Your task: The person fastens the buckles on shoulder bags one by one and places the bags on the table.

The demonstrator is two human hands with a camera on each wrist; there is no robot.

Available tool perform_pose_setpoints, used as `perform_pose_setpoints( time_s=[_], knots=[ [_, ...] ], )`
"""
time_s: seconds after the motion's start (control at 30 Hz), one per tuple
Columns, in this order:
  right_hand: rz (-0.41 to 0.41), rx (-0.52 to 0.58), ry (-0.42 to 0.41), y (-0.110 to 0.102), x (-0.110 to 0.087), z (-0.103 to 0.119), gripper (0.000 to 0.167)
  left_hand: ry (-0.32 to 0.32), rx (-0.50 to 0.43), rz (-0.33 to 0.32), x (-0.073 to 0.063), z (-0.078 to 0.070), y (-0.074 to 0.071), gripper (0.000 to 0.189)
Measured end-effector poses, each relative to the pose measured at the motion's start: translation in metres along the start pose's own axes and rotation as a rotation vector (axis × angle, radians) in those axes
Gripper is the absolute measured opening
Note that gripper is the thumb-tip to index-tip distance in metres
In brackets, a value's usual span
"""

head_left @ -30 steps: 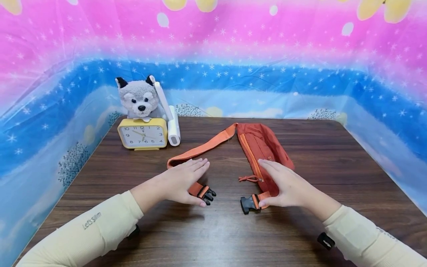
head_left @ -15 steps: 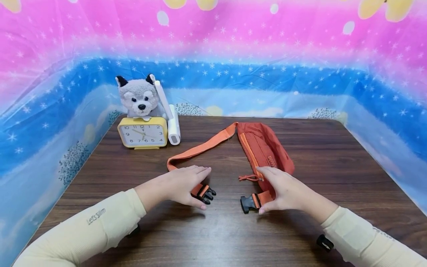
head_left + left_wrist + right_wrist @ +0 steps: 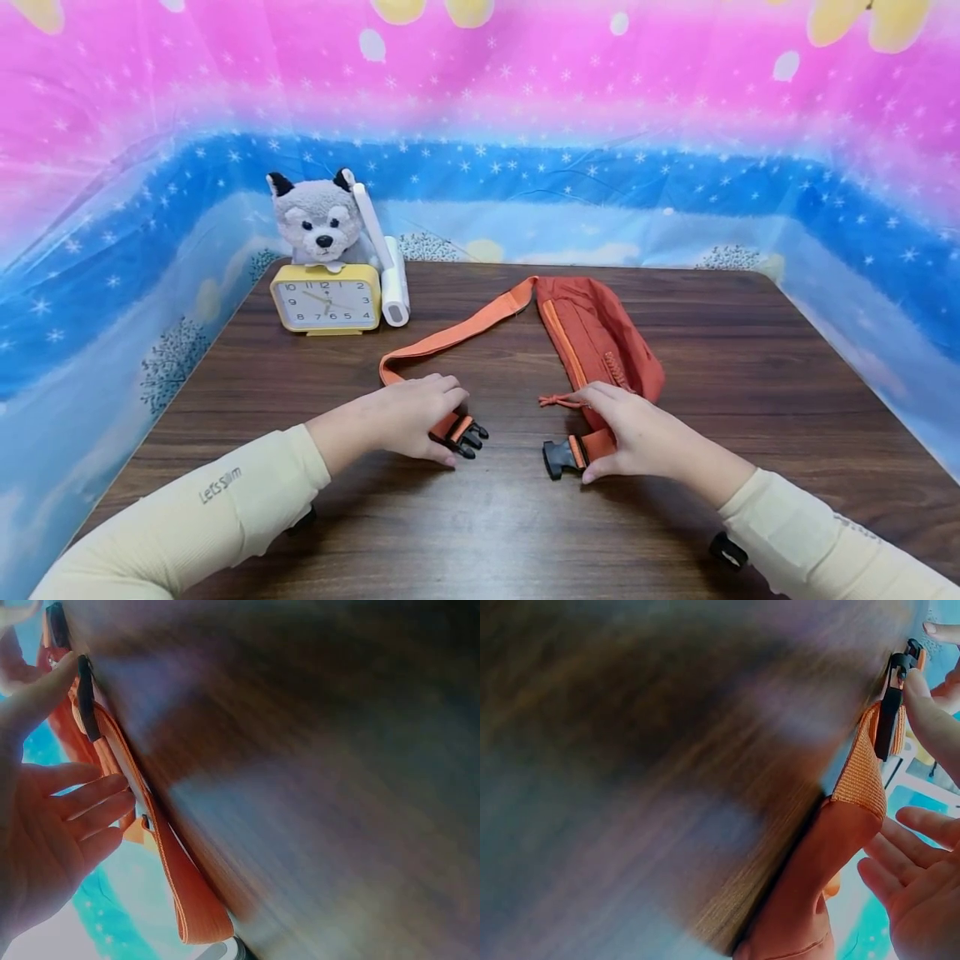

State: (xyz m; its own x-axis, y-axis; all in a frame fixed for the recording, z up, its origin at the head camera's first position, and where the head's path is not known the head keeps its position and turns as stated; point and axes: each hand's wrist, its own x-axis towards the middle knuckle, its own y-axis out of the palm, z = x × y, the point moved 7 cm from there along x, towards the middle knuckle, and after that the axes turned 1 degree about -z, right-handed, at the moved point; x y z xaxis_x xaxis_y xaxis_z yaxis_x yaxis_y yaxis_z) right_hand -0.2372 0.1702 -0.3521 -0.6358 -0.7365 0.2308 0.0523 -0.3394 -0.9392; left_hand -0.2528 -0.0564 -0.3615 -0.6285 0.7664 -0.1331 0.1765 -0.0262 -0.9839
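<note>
A rust-orange waist bag (image 3: 600, 333) lies on the table with its orange strap (image 3: 457, 333) looped out to the left. My left hand (image 3: 405, 417) hovers at the strap's end, by the black pronged buckle half (image 3: 468, 436). Its thumb is close to that buckle in the left wrist view, the fingers (image 3: 94, 802) loosely bent beside the strap. Beside the bag's near end is my right hand (image 3: 645, 433), its thumb close to the black socket buckle half (image 3: 560, 458). In the right wrist view its fingers (image 3: 907, 855) are spread around the webbing. The buckle halves lie apart, facing each other.
A yellow alarm clock (image 3: 326, 300) stands at the back left, before a grey plush dog (image 3: 318, 221). Right of them is a folded white device (image 3: 393, 283). A patterned cloth (image 3: 525, 175) hangs behind the dark wood table (image 3: 480, 533).
Both hands have lowered slightly toward the buckle halves, and their fingers have bent in a little. The bag and strap stay in place; the view has shifted slightly.
</note>
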Motion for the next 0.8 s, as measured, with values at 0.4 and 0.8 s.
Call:
perform_pose_setpoints(
  time_s=[0.4,0.8],
  knots=[
    [0.059,0.017,-0.005,0.008,-0.002,-0.001,0.069,-0.005,0.025,0.012,0.003,0.0,0.005,0.07],
    [0.052,-0.004,-0.039,0.014,-0.001,-0.001,0.058,0.009,0.042,0.012,0.004,0.002,0.007,0.059]
  ],
)
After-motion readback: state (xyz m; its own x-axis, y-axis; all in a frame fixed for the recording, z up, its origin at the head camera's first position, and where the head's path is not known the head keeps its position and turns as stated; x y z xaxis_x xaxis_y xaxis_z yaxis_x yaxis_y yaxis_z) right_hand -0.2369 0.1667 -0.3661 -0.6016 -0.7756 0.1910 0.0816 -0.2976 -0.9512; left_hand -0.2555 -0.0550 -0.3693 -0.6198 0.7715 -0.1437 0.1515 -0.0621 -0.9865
